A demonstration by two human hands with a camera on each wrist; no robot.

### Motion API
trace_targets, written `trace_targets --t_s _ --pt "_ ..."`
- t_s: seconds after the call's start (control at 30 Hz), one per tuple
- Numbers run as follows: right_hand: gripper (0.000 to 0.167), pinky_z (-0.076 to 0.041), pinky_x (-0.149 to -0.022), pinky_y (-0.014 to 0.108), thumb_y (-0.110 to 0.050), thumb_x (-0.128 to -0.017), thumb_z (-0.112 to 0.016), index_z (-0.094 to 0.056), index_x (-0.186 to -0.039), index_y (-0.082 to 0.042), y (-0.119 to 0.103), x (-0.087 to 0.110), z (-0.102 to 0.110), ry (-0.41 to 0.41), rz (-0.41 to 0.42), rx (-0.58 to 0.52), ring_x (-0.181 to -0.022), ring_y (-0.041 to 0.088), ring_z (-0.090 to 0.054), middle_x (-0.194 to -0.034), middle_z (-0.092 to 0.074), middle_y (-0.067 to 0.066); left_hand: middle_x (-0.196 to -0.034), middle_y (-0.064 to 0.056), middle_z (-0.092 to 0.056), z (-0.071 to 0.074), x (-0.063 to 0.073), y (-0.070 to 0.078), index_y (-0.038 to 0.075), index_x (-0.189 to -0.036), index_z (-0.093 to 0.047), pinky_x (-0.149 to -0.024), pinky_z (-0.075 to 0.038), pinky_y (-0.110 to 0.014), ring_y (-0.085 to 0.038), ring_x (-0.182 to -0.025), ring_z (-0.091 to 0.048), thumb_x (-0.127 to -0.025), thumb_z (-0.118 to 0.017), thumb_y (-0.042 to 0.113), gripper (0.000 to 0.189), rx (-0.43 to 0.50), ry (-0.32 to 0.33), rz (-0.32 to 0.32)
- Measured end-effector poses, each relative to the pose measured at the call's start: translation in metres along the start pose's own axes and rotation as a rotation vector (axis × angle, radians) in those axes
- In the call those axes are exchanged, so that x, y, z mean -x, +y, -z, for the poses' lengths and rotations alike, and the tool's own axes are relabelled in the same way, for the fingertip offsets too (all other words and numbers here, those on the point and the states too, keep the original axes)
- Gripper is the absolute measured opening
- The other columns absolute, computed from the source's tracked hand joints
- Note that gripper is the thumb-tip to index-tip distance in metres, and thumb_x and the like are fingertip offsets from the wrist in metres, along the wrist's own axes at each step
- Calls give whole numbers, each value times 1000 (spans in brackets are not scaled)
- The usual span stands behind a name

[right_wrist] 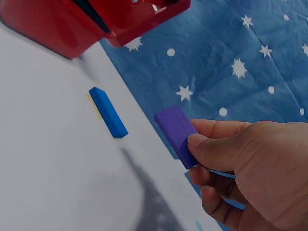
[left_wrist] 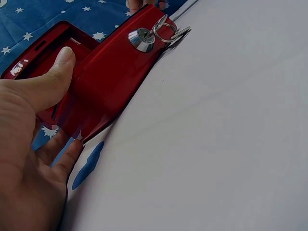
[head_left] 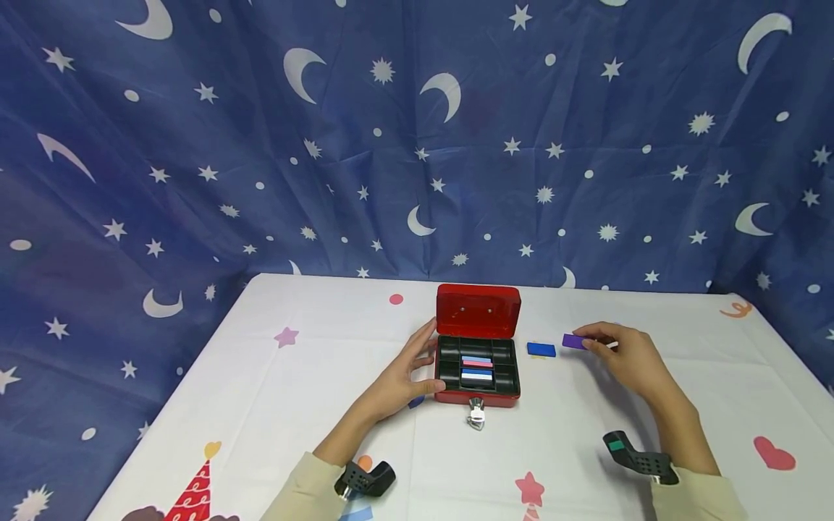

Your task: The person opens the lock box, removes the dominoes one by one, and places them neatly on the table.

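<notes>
A red cash box (head_left: pixel 478 399) stands on the table with its lid (head_left: pixel 478 311) raised. Its black tray (head_left: pixel 449 348) has compartments, and several small blocks in light blue, pink, blue and white lie in the middle ones. My left hand (head_left: pixel 397 380) rests against the box's left side, thumb by the front corner and fingers stretched toward the lid. In the right wrist view, a flat purple block (right_wrist: pixel 174 132) is pinched between thumb and fingers of my right hand (right_wrist: pixel 260 168). It is held up, right of a blue block (right_wrist: pixel 109 113) lying on the table.
A lock with keys on a ring (left_wrist: pixel 163 31) hangs at the box's front. The white tablecloth (head_left: pixel 313 376) bears printed stars, a heart and a party hat. Behind the table hangs a blue curtain (head_left: pixel 365 239) with moons and stars.
</notes>
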State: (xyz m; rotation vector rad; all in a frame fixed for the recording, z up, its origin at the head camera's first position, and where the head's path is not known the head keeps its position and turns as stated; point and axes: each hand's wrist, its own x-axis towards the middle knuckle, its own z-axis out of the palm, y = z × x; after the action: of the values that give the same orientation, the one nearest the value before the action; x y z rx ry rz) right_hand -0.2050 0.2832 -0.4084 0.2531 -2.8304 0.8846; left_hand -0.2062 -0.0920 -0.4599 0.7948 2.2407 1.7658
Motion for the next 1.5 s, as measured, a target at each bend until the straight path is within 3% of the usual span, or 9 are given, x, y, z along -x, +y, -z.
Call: trace_targets --t_s 0.17,0.4,0.57,0.77,1.07,1.3,1.5 --pt "19 -46 -66 36 -6 -90 -65 -71 -107 -9 8 1 -5 -44 -30 16 -86 30 -59 -98 -68 12 -156 11 -14 0 1 -2 33 -154 -16 -107 -36 -38 -20 -137 -30 -80 -76 13 97 -4 1 -12" --pt "20 -50 -79 51 -2 -89 -64 -71 -108 -7 14 2 -13 -74 -57 -2 -90 33 -59 -104 -67 17 -156 10 -15 0 0 0 32 -154 -16 -107 -36 -37 -20 -136 -31 -80 -77 14 98 -7 2 -21" --pt "20 -49 -82 54 -1 -89 -64 -71 -108 -6 17 1 -16 -67 -44 -9 -93 36 -60 -104 -67 18 -156 9 -14 1 0 1 30 -154 -16 -107 -36 -39 -21 -136 -31 -80 -77 15 97 -18 7 -28" --pt "22 -51 -81 51 -2 -87 -66 -70 -109 -6 19 1 -20 -73 -53 -22 -91 33 -59 -105 -66 18 -157 6 -14 1 0 1 29 -154 -16 -107 -36 -40 -23 -137 -31 -80 -77 14 97 -9 3 -32" --pt "25 -46 -69 35 0 -85 -69 -71 -109 -5 22 1 -24 -47 -32 -5 -83 25 -51 -101 -61 15 -156 6 -15 0 0 2 30 -154 -15 -107 -35 -42 -25 -136 -31 -80 -77 16 97 -15 8 -24" --pt "27 -47 -72 38 0 -86 -68 -70 -112 -4 22 2 -25 -48 -26 2 -83 26 -50 -101 -56 15 -157 2 -14 0 -1 1 28 -154 -17 -107 -34 -46 -28 -136 -30 -81 -76 12 95 -1 1 -33" --pt "27 -46 -69 35 -1 -86 -68 -70 -112 -5 22 1 -26 -33 -18 8 -81 24 -50 -102 -61 14 -156 8 -15 0 -1 1 31 -154 -16 -107 -35 -42 -22 -136 -31 -80 -76 14 97 -8 0 -21"
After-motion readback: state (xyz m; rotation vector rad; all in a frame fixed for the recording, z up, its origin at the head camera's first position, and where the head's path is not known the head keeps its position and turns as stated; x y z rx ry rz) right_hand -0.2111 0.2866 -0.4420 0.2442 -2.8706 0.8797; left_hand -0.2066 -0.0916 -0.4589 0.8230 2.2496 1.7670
